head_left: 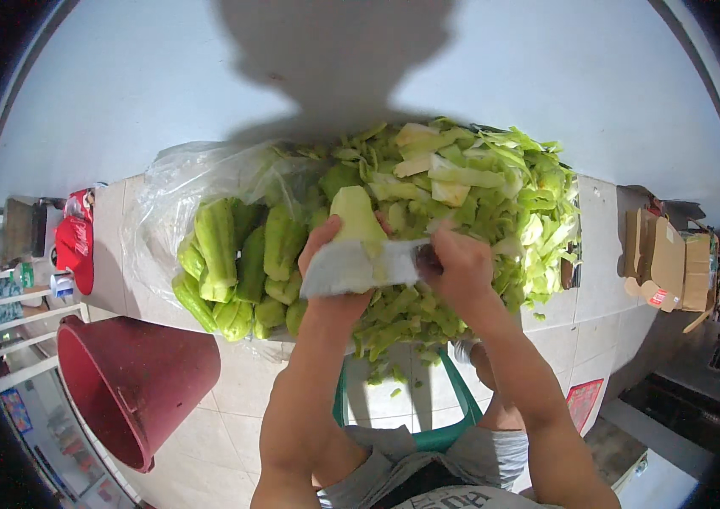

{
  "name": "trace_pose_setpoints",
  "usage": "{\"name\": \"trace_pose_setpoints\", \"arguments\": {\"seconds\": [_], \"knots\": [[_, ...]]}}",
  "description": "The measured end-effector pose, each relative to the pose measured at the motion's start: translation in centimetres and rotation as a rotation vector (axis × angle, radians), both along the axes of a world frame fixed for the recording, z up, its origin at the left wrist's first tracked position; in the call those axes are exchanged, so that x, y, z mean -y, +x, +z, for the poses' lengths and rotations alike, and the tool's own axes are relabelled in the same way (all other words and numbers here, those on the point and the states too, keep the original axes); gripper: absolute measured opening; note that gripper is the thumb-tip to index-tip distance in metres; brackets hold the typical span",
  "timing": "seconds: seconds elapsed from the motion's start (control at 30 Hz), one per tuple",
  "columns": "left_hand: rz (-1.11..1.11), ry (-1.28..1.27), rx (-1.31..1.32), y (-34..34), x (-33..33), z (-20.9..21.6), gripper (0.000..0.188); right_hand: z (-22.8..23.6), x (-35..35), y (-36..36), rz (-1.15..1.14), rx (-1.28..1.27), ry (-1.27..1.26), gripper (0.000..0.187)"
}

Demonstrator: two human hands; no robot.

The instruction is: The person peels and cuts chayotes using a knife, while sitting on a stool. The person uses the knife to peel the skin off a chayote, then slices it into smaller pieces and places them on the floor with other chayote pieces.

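My left hand (321, 241) is wrapped round a long, pale green peeled fruit (355, 214) with a narrower far end; its exact kind I cannot make out. In my right hand (465, 265) is the dark handle of a cleaver (347, 267). The wide, whitish blade lies sideways across the fruit's near end and hides part of my left hand. Just left of my hands, several unpeeled, ribbed green fruits (215, 246) lie at a clear plastic bag (182, 191). To the right spreads a large heap of green peelings (495, 204).
A dark red bucket (173, 373) lies tipped at the lower left. By the left wall is a red cap (75, 246). Cardboard boxes (661, 259) stand at the right. Under me is a green stool (457, 390) on a tiled floor (241, 424); a pale wall (139, 93) rises ahead.
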State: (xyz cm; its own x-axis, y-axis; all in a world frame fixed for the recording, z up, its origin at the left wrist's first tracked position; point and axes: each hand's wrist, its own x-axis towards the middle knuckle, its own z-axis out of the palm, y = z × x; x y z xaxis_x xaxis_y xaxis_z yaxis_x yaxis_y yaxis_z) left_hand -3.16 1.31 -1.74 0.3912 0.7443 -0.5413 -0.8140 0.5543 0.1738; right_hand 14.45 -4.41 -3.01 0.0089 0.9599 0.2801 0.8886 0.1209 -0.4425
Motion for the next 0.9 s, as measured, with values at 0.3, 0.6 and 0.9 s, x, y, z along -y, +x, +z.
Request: {"name": "trace_pose_setpoints", "arguments": {"seconds": [0.3, 0.6, 0.9], "knots": [[-0.038, 0.075, 0.029, -0.2, 0.2, -0.5, 0.050, 0.6, 0.3, -1.4, 0.106, -0.030, 0.080, 0.026], [0.009, 0.089, -0.132, -0.5, 1.0, 0.7, 0.053, -1.6, -0.2, 1.4, -0.071, -0.064, -0.066, 0.025], [-0.119, 0.164, -0.052, -0.8, 0.5, 0.3, 0.059, 1.1, 0.1, -0.8, 0.196, -0.116, 0.073, 0.029]]}}
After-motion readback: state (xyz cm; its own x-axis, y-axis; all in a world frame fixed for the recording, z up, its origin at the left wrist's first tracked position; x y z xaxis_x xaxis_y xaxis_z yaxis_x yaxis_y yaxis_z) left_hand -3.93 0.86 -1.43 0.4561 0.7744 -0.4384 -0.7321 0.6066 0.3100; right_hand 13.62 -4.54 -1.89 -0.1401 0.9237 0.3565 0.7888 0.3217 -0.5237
